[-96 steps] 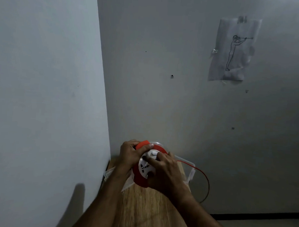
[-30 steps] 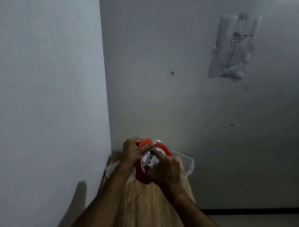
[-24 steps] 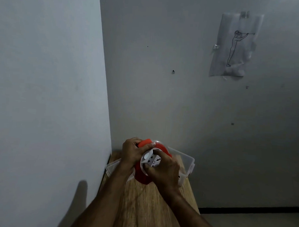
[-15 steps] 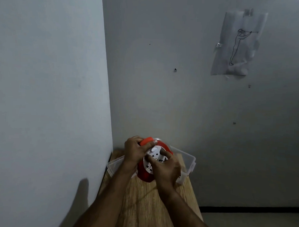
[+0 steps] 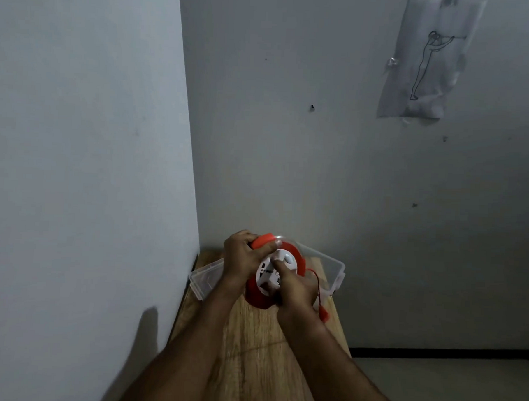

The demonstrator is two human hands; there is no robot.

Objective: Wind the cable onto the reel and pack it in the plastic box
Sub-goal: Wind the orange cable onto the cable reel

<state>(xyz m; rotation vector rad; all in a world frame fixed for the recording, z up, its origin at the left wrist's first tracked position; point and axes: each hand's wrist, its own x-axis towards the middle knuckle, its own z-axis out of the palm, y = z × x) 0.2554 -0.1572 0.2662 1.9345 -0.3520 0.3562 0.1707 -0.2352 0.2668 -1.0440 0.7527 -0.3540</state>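
Left hand [image 5: 239, 257] grips the red reel [image 5: 260, 297] above the plastic box [image 5: 334, 271]; right hand [image 5: 294, 289] pinches its crank; the cable [image 5: 318, 283] (long a moment ago) is now nearly wound, plug dangling

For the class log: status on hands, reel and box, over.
Left hand grips the reel handle; right hand on its white face. Short cable tail with plug hangs loose. Box open behind, nothing blocking.
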